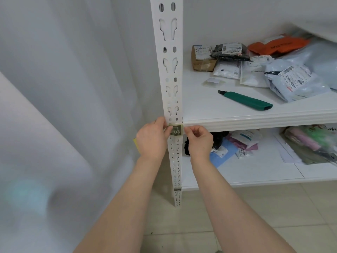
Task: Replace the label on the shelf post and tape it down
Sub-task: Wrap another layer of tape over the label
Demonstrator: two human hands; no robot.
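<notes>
Where the white slotted shelf post (171, 73) runs down the middle of the head view, a small dark label (176, 132) reading "03" sits on its front face, level with the front edge of the upper shelf (255, 119). The left hand (152, 139) comes in from the lower centre and rests against the left side of the post, its fingers curled and its thumb pressed on the left edge of the label. The right hand (198, 141) is just right of the post, its fingers curled in and its thumb and forefinger pinched together at the label's right edge; whether they grip the label itself or a strip of clear tape over it cannot be told. A sliver of something yellow (135, 144) shows behind the left hand, at its outer edge.

In the upper right of the frame, the upper shelf carries a green utility knife (248, 100) lying on its side near the front, apart from the rest. Behind it lies a heap of parcels (284, 70): a brown box, black, white and grey mailer bags with printed shipping labels, and an orange pack further back. A small scrap of pale backing paper (213, 81) lies between the knife and the box. The lower shelf (237, 178), in the right centre, holds more bags in pink, blue, black and green. A second small label (177, 189) sits lower on the post. Beige floor tiles (255, 216) fill the bottom right, and a white wall (73, 70) fills the left.
</notes>
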